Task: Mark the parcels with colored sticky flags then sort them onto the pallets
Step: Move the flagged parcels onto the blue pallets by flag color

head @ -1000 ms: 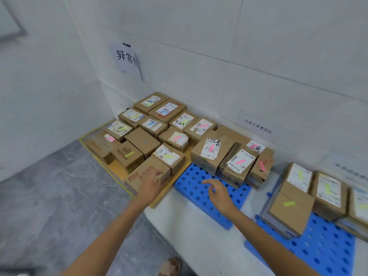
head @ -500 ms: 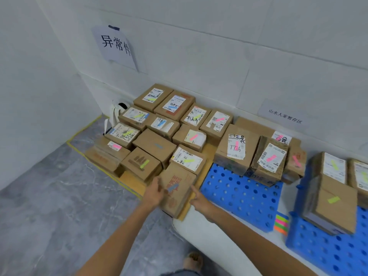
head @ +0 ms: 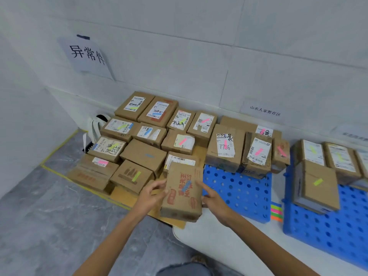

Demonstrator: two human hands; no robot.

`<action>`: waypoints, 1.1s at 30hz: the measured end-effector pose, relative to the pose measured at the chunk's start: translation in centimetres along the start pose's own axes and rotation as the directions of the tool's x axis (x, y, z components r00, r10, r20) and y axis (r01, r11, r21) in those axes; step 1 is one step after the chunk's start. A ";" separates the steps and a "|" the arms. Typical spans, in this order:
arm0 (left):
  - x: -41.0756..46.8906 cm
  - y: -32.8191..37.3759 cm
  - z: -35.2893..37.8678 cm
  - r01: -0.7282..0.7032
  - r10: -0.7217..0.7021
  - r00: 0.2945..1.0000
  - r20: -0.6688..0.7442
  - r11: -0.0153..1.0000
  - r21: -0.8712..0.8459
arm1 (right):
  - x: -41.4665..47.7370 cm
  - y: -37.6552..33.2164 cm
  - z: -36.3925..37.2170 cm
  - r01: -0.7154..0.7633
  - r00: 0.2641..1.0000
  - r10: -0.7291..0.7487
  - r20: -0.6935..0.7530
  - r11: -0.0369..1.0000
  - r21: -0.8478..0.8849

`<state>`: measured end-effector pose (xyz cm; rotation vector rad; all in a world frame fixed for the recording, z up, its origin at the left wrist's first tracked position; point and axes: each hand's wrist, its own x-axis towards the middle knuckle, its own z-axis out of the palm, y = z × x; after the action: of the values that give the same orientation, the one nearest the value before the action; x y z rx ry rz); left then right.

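Observation:
A brown parcel (head: 182, 194) with red print and a blue flag on its top is tilted up over the front edge of the brown board (head: 127, 198). My left hand (head: 152, 197) grips its left edge, thumb on top. My right hand (head: 214, 200) presses straight fingers against its right side. Several flagged parcels (head: 143, 154) cover the brown board behind it. Three parcels with pink flags (head: 256, 154) stand at the back of the middle blue pallet (head: 239, 194). Parcels with yellow-green flags (head: 316, 184) sit on the right blue pallet (head: 328, 234).
A pad of coloured sticky flags (head: 276, 212) lies on the white floor strip between the two blue pallets. A paper sign (head: 87, 54) hangs on the tiled wall, with small labels further right. Grey floor and yellow tape (head: 59, 144) border the board on the left.
The red-print parcel has come up off the board's front corner and now sits tilted between both hands. My right hand moved from the blue pallet onto its right side.

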<state>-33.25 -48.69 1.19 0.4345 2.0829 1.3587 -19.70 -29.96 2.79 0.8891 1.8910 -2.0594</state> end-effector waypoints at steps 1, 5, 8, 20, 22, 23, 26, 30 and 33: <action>0.1 0.7 0.1 -0.039 0.040 0.999 0.017 0.999 -0.030 | -0.4 -0.5 -0.4 0.035 0.999 -0.035 -0.019 0.999 -0.005; 0.8 4.3 0.8 -0.115 0.120 0.993 0.025 0.983 -0.146 | -2.1 -2.4 -1.5 0.205 0.975 -0.205 -0.082 0.979 -0.004; 1.3 7.2 1.8 -0.221 0.233 0.970 0.064 0.963 -0.155 | -3.1 -3.9 -3.1 0.352 0.912 -0.364 -0.191 0.931 -0.097; 3.5 18.5 19.1 -0.440 0.489 0.823 0.289 0.870 -0.221 | -12.1 -3.3 -17.0 0.494 0.593 -0.516 -0.618 0.840 -0.226; 3.3 20.0 22.7 -0.464 0.517 0.790 0.329 0.856 -0.229 | -14.4 -2.5 -19.8 0.507 0.570 -0.493 -0.657 0.841 -0.190; 3.1 20.8 24.4 -0.472 0.524 0.779 0.343 0.851 -0.228 | -15.6 -2.2 -21.2 0.512 0.558 -0.490 -0.670 0.838 -0.187; 2.2 23.0 29.9 -0.505 0.556 0.735 0.388 0.831 -0.232 | -19.2 -0.7 -25.3 0.519 0.513 -0.467 -0.720 0.837 -0.173; -0.7 25.1 38.3 -0.508 0.564 0.700 0.438 0.824 -0.250 | -25.3 2.5 -30.8 0.561 0.436 -0.437 -0.787 0.815 -0.142; -3.5 26.6 45.6 -0.501 0.568 0.680 0.463 0.822 -0.271 | -29.8 5.5 -35.8 0.568 0.406 -0.414 -0.815 0.813 -0.130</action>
<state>-2.54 -7.29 13.17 1.2967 1.4405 1.4516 17.29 -3.75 14.84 1.7656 2.7591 -2.3804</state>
